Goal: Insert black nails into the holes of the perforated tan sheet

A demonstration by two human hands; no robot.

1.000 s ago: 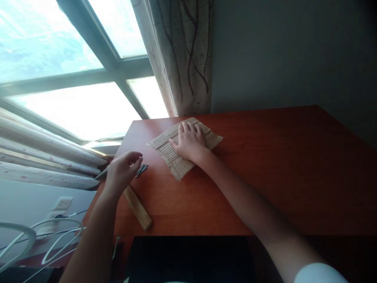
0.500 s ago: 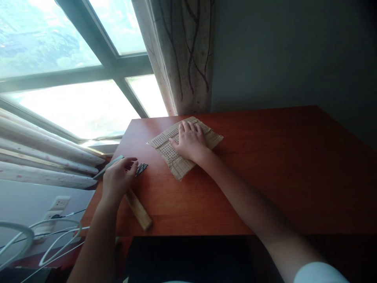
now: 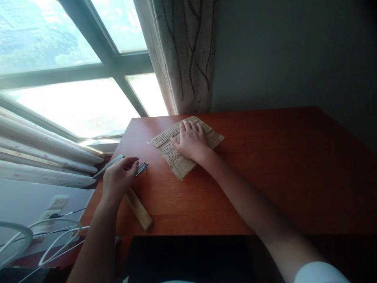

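My right hand lies flat with fingers spread on a piece of brown cardboard punched with rows of small holes, at the far middle of the red-brown table. My left hand rests near the table's left edge, its fingers bent together with the tips pinching at a small pile of dark nails. Under that hand runs a wooden handle that points toward me. A grey metal piece sticks out on the hand's far side.
A window and a patterned curtain stand behind the table's far left corner. Left of the table are a wall socket and white cables. A grey wall backs the table.
My left hand has come down from just above the table onto the nails and the handle. The right hand and the cardboard have stayed in place.
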